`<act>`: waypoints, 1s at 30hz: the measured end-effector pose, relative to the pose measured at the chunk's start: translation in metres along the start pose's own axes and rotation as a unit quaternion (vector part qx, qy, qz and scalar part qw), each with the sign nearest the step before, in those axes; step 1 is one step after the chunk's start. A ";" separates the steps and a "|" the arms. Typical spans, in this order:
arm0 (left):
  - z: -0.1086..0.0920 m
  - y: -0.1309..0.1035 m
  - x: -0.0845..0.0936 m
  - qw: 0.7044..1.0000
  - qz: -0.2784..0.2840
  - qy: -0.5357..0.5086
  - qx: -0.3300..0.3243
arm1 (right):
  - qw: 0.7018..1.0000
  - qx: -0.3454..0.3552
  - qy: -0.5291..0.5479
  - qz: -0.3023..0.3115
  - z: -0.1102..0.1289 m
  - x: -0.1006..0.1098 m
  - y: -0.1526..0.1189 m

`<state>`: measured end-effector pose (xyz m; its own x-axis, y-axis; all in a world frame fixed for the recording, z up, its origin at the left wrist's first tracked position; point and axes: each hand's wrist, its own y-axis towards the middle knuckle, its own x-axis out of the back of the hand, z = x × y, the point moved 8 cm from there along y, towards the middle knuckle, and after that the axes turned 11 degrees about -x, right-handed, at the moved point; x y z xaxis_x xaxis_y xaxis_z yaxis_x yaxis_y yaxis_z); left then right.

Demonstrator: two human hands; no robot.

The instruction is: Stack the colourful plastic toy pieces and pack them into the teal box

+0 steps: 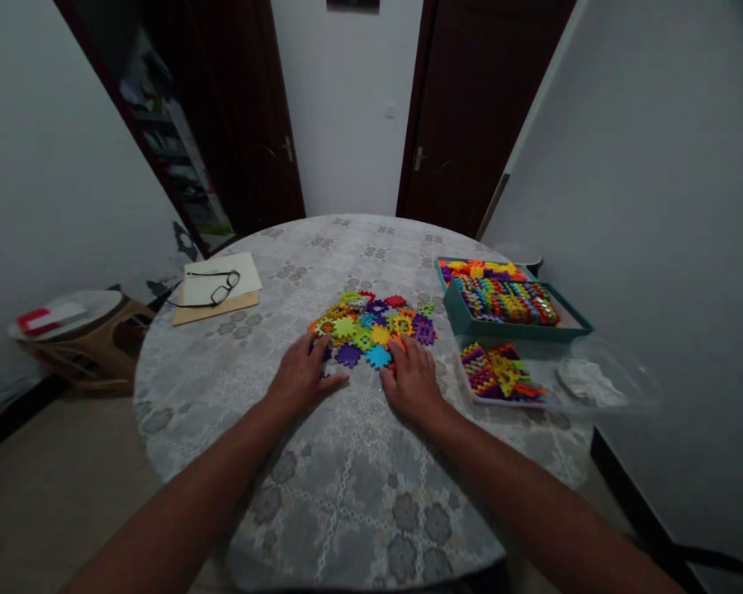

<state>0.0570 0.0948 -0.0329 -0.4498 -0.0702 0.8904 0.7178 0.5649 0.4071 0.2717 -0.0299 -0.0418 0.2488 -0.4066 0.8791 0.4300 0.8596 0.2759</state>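
Note:
A loose heap of colourful plastic gear pieces [345,327] lies in the middle of the round table. My left hand [302,373] rests at the heap's left front edge, fingers apart and thumb stretched towards the middle. On the right front edge, my right hand [414,378] lies palm down with its fingers spread over some orange and red pieces. A purple gear [348,355] and a light blue gear [378,356] sit between the two hands. Some pieces are partly hidden under my fingers.
A teal box [513,330] with rows of colourful pieces stands at the right, another filled box behind it. In front is a clear tray [501,402] with more pieces, beside a clear container [631,379] holding something white. Glasses [221,289] lie on papers [248,271] at left.

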 end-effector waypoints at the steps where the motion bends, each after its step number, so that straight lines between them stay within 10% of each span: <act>1: -0.003 0.003 -0.002 1.000 -0.008 -0.004 0.008 | 1.000 0.015 0.014 -0.002 0.004 -0.003 0.006; 9: -0.027 0.030 -0.021 0.994 -0.041 0.008 0.105 | 0.987 0.081 0.137 -0.003 0.005 -0.020 0.057; 15: -0.033 0.045 -0.027 0.996 -0.037 -0.056 0.058 | 0.977 0.039 0.210 -0.015 -0.014 -0.010 0.068; 23: -0.006 0.037 0.009 0.990 -0.004 -0.141 0.001 | 0.988 0.030 0.154 -0.005 -0.017 0.030 0.056; 30: 0.010 0.030 0.022 0.978 0.114 -0.174 0.006 | 0.987 0.065 0.022 0.148 0.006 0.045 0.036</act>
<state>0.0634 0.1185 -0.0031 -0.4331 0.3411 0.8343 0.8156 0.5423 0.2016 0.2934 -0.0152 0.0097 0.3864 -0.1421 0.9113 0.2183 0.9741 0.0593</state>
